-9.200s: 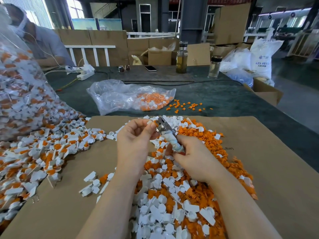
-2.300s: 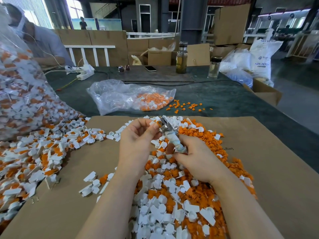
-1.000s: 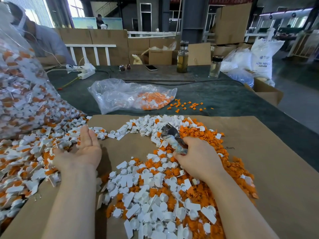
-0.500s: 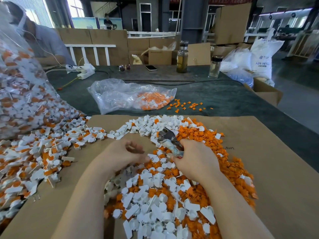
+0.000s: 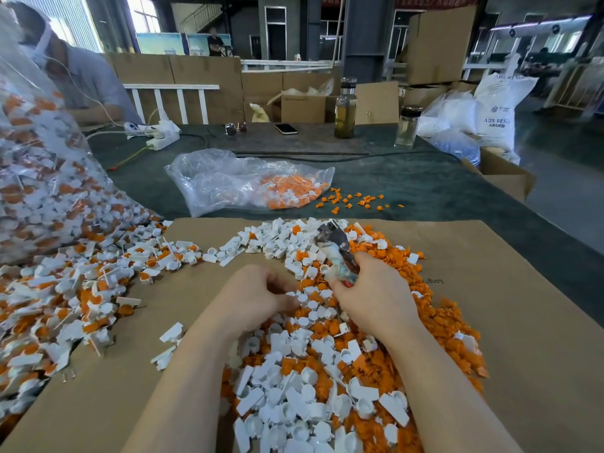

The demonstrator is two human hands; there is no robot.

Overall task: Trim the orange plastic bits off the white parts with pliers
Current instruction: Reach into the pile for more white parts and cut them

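My right hand [image 5: 376, 299] grips the pliers [image 5: 333, 246] by the handles, with the jaws pointing up and away over the pile. My left hand [image 5: 255, 299] sits just left of it with its fingers curled in around a small part, which is mostly hidden. Under both hands lies a heap of white parts and orange bits [image 5: 310, 387]. A spread of white parts with orange still on them [image 5: 65, 295] covers the left side of the cardboard sheet [image 5: 506, 305].
A big clear bag of parts [image 5: 39, 174] stands at the far left. A flatter bag holding orange bits [image 5: 245, 181] lies beyond the cardboard. Two bottles [image 5: 344, 109], a phone [image 5: 286, 128] and a power strip [image 5: 160, 135] sit at the back. A person [image 5: 81, 80] works at the far left.
My left hand reached out flat to the left pile, then came back to the middle with curled fingers. The right hand with the pliers sank a little toward the heap.
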